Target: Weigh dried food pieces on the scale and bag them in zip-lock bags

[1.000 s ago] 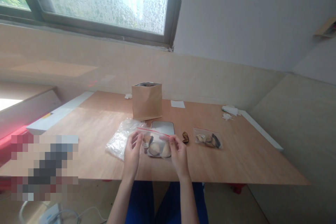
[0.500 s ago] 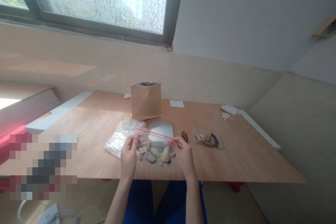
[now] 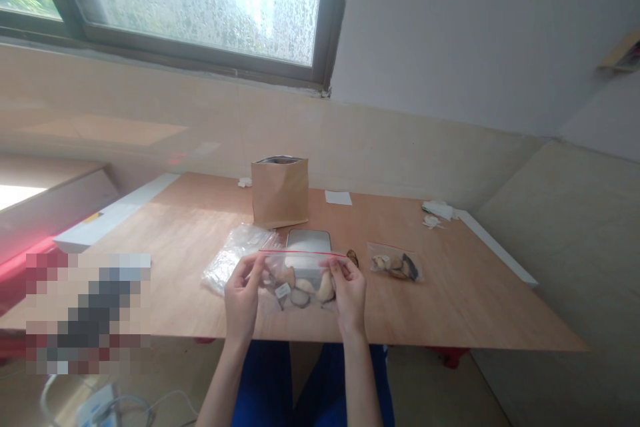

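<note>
A clear zip bag (image 3: 300, 287) with a red strip along its top hangs between my hands above the front of the table. Inside are several pale and dark dried pieces, perhaps sliced mushrooms, and a small white packet. My left hand (image 3: 243, 293) pinches the bag's upper left corner. At the upper right, my right hand (image 3: 349, 290) grips it with thumb and fingers. Behind the bag lies a flat silver scale (image 3: 309, 240), partly covered by it. One dark dried piece (image 3: 353, 258) rests just beyond my right hand.
A second filled zip bag (image 3: 395, 265) lies to the right. Clear plastic bags (image 3: 235, 257) are piled at the left. A brown paper pouch (image 3: 280, 193) stands open-topped behind the scale. White paper (image 3: 339, 197) and white scraps (image 3: 437, 210) lie toward the back.
The bag has been levelled: its red strip sloped down to the right and is now nearly horizontal. My right hand has shifted slightly along the top edge; the contents have moved a little right.
</note>
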### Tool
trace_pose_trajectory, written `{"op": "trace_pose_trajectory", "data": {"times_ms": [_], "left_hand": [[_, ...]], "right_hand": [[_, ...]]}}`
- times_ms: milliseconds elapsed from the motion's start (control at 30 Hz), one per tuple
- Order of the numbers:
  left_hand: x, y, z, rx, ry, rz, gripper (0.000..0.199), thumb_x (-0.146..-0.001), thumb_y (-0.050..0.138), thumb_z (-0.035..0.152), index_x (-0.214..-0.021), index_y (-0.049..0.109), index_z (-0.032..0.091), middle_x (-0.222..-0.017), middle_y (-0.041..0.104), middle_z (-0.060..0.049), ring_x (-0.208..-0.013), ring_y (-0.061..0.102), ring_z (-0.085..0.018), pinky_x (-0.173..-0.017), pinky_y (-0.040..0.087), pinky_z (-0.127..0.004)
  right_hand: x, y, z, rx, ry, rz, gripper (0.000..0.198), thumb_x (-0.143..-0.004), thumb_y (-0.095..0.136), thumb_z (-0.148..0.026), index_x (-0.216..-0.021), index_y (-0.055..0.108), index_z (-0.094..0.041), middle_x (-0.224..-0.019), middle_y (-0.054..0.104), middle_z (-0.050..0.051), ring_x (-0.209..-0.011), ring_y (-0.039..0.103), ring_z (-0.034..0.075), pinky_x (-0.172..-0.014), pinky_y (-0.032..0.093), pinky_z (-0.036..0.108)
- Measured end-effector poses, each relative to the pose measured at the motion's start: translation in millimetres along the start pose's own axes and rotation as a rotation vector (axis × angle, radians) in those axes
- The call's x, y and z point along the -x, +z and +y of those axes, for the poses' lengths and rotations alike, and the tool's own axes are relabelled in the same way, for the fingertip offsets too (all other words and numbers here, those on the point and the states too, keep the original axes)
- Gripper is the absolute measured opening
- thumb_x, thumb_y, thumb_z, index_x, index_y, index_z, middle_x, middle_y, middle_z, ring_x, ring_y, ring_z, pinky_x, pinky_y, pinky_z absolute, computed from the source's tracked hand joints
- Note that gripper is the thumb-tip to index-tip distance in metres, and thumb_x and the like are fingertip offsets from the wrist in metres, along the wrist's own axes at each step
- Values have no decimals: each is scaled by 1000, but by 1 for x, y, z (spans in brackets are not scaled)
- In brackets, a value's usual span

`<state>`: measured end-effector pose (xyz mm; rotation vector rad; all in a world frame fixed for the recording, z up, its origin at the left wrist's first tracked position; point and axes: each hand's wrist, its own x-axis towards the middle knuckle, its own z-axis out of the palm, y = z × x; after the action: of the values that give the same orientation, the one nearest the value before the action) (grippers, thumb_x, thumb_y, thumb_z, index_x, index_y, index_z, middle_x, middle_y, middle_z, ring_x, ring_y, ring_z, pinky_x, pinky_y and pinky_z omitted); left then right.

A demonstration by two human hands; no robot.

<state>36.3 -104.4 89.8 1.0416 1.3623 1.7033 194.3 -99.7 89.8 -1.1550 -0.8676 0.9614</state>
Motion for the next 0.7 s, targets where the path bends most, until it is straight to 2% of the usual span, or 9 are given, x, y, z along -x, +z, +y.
{"op": "trace_pose_trajectory", "data": {"times_ms": [133,267,400,700], "left_hand": [[0,-2,4,-2,-19,-7,29,-74,61,44,-83,63,17,-70,61,-1,-62,57,-13,-54,42,-22],[1,-3,5,0,-25,-24,27,-74,61,43,-81,64,17,-72,63,-1,-68,59,-14,-62,44,-23],[2,-1,8,-15,-9,-27,25,-74,62,41,-78,64,17,-75,64,-1,-74,59,-15,-69,44,-23],[6,2,10,-5,5,5,26,-73,62,42,-77,63,16,-72,61,-1,-73,55,-15,-68,43,-24]], "right_hand": [[1,-7,-3,123,-89,-29,41,-81,50,-53,-77,66,-16,-72,69,6,-67,61,18,-57,45,26],[3,-12,-3,188,-157,-47,46,-87,39,-55,-85,65,-16,-79,69,8,-71,62,19,-62,46,27],[6,-10,-4,173,-217,3,45,-89,35,-53,-76,59,-17,-72,66,6,-66,62,17,-62,46,27],[8,-6,-4,165,-268,78,41,-89,39,-49,-69,56,-17,-66,63,3,-58,58,13,-58,44,25]]}}
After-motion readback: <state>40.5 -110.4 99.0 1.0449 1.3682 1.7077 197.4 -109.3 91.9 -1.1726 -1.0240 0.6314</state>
